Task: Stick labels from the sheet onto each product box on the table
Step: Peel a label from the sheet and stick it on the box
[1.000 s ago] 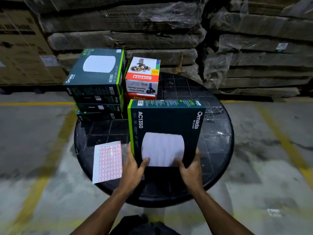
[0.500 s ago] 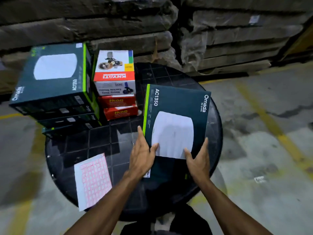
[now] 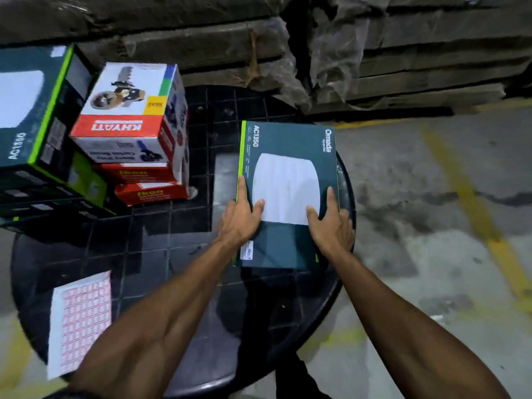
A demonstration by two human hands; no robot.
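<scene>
1. The dark teal flat cardboard product box marked AC1350 lies face up at the right edge of the round black gridded worktop, its right side reaching the rim.
2. The left hand rests on the box's near left part, fingers nearly straight along the green edge and the thumb on the white printed panel. The right hand presses the near right part the same way. Neither grip is closed round the box; both are flat and wide, steadying it.
3. A small white sticker shows at the box's near left corner, but it is too small to tell whether it comes from the sheet.
4. The white sheet of small red-bordered labels lies at the near left edge of the worktop, well apart from both hands. It looks nearly full, though the blur hides any gaps.
5. At the far left edge stand a stack of dark teal boxes and, just beside it, a white and red carton marked KHYAT on two flat red boxes.
6. I judge the task to be early: no sheet label is plainly visible on any box, so most or all of the sticking seems left to do.
</scene>
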